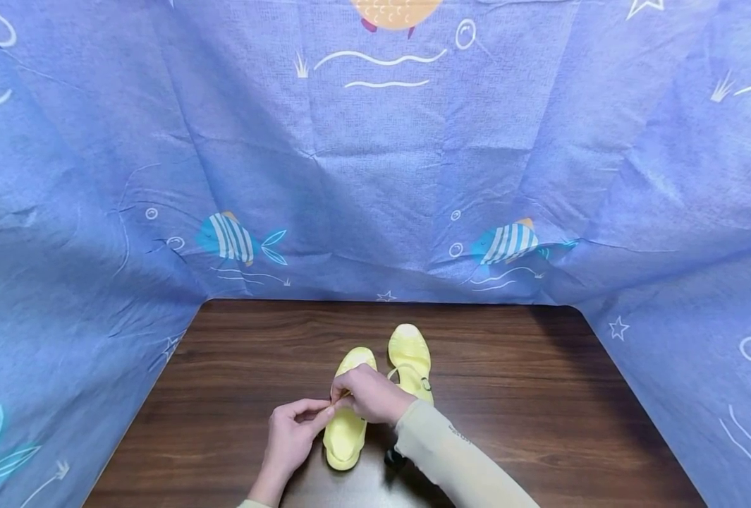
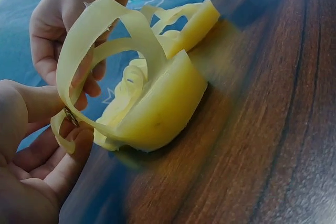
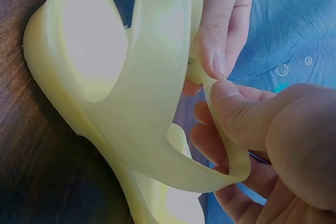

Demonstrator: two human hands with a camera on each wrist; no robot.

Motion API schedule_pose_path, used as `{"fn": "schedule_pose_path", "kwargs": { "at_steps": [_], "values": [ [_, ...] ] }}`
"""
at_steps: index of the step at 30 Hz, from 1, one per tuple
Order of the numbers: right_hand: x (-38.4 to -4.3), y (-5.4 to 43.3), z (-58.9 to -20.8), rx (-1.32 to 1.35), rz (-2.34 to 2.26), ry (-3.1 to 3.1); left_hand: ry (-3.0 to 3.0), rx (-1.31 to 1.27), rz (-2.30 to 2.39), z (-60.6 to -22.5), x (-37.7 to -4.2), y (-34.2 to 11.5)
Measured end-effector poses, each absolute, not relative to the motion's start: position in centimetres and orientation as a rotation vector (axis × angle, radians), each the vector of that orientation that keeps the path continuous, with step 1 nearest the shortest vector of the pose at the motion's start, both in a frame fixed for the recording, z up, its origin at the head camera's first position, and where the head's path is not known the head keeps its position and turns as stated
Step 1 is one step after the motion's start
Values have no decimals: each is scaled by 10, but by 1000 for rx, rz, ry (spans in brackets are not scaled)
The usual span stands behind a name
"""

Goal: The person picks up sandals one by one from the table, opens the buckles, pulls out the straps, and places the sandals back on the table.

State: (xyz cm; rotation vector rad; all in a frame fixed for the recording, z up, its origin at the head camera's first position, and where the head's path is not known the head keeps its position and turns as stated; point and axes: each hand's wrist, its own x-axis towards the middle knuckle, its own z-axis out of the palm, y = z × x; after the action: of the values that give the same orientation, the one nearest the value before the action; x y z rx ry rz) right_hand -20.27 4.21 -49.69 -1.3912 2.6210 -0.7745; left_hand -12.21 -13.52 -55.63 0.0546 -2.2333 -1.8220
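Observation:
A yellow jelly sandal (image 1: 345, 441) stands upright on the table, its toe pointing away from me. From its left side my left hand (image 1: 288, 432) pinches the small metal buckle (image 2: 71, 117) and the strap end between thumb and fingers. My right hand (image 1: 376, 396) reaches over the sandal and pinches the thin ankle strap (image 3: 233, 153) between thumb and fingers, close to the left fingertips. In the right wrist view the strap bends in a loop through the right fingers. A matching yellow sandal (image 1: 408, 347) stands to the right and slightly farther back, partly covered by the right hand.
The brown wood-grain table (image 1: 527, 409) carries both sandals. A blue cloth (image 1: 375, 190) with fish prints hangs behind the table and along both sides. A small black object (image 1: 395, 458) shows beside the right sleeve; its kind is unclear.

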Motion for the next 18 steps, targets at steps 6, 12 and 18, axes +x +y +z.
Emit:
{"fn": "schedule_pose_path", "kwargs": {
  "at_steps": [6, 12, 18],
  "values": [
    [-206, 44, -500, -1422, -794, 2628, -2192, 54, -1826, -556, -120, -133],
    [-209, 48, -498, -1408, -826, 2622, -2169, 64, -1843, -558, -120, -132],
    [-206, 47, -496, -1402, -791, 2589, -2174, 70, -1848, -560, -119, -132]
  ]
}}
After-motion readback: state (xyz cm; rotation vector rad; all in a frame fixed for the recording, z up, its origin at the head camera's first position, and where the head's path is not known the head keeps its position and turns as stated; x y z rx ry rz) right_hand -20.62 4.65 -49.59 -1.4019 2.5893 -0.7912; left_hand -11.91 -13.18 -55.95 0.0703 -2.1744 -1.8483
